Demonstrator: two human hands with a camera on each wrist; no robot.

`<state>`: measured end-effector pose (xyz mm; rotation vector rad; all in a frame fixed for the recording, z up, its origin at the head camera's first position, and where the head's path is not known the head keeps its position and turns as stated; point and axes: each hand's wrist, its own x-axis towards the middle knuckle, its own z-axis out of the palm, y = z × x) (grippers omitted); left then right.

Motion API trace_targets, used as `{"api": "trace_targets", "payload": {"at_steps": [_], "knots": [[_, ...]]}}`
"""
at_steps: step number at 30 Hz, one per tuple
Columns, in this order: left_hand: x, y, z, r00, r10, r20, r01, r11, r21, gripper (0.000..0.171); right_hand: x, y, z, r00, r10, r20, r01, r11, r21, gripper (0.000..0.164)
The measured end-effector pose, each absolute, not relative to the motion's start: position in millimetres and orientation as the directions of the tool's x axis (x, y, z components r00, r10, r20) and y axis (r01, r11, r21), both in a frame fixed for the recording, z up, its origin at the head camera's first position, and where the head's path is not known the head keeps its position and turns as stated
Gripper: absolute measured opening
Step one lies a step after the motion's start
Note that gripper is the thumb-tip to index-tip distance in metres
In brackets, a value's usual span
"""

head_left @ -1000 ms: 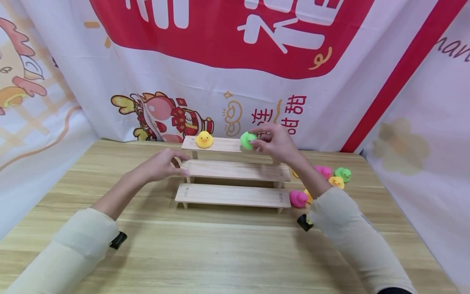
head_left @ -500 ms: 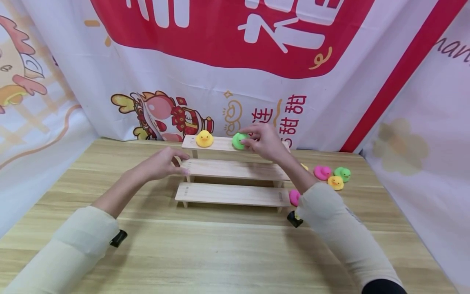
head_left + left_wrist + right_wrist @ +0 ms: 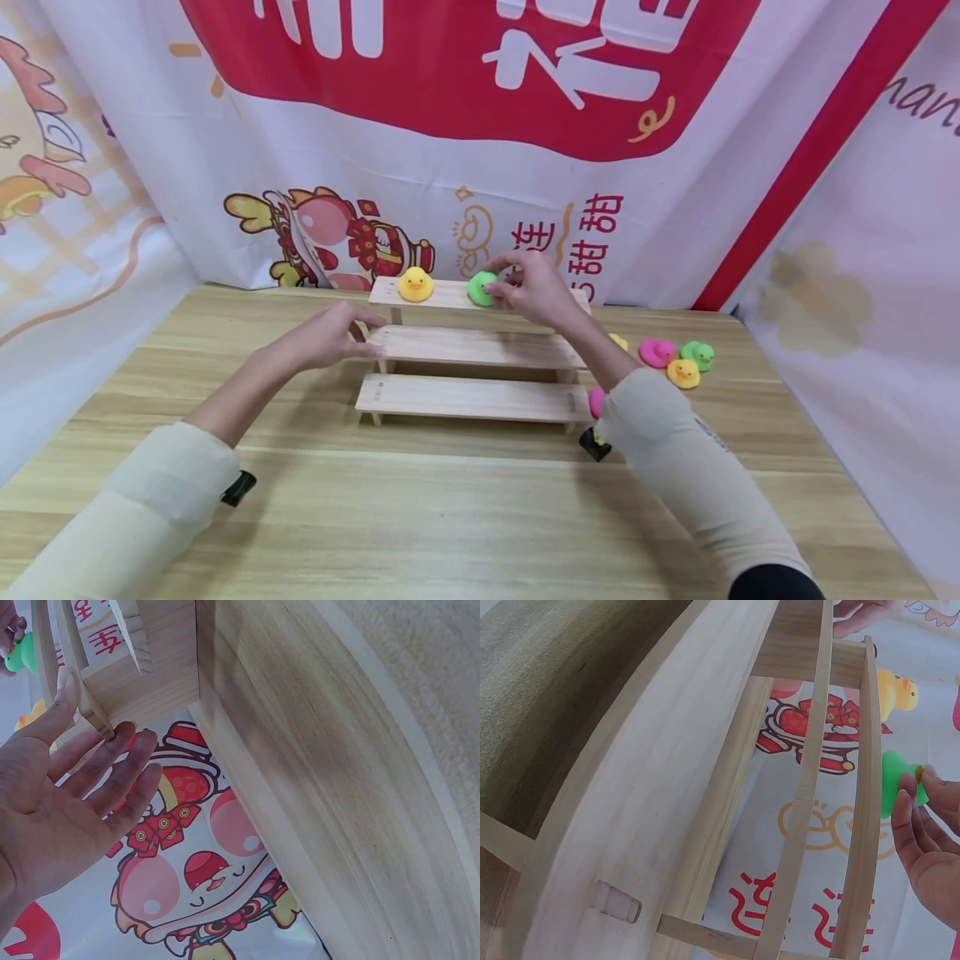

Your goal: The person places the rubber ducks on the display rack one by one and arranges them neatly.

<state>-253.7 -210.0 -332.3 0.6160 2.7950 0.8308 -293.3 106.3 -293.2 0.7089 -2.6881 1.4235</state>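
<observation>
A three-tier wooden stand [image 3: 472,395] stands on the table, with a yellow toy duck [image 3: 416,285] at the left of its top tier. My right hand [image 3: 534,287] pinches a green toy duck [image 3: 477,289] between thumb and fingers, right at the top board near its middle. In the right wrist view the green duck [image 3: 896,784] appears at the top board's edge. My left hand [image 3: 330,337] holds the left end of the middle tier; in the left wrist view the thumb and index finger lie on either side of the board [image 3: 91,712], the other fingers extended.
To the stand's right lie more toy ducks: a pink one [image 3: 657,352], a green one [image 3: 698,356] and a yellow one [image 3: 683,373]. Another pink duck [image 3: 596,402] is partly behind the right sleeve. A printed cloth [image 3: 420,192] hangs behind the table.
My right hand has moved left along the top tier with the green duck, bringing it closer to the yellow duck. The left hand has stayed at the stand's left end.
</observation>
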Motion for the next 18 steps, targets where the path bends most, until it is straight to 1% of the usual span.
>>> {"api": "trace_targets", "payload": {"at_steps": [9,18], "knots": [[-253.4,-209.9,-331.5,-0.902,0.429,-0.044,0.340,0.769,0.541,0.052,-295.4,103.3,-293.2,-0.892,-0.394,0.224,-0.407,0.479,-0.778,0.025],[-253.2,-210.0,-332.3,-0.902,0.430,-0.038,0.342,0.767,0.543,0.052,-297.0,103.8,-292.5,-0.903,-0.383,0.195,-0.376,0.485,-0.790,0.026]]}}
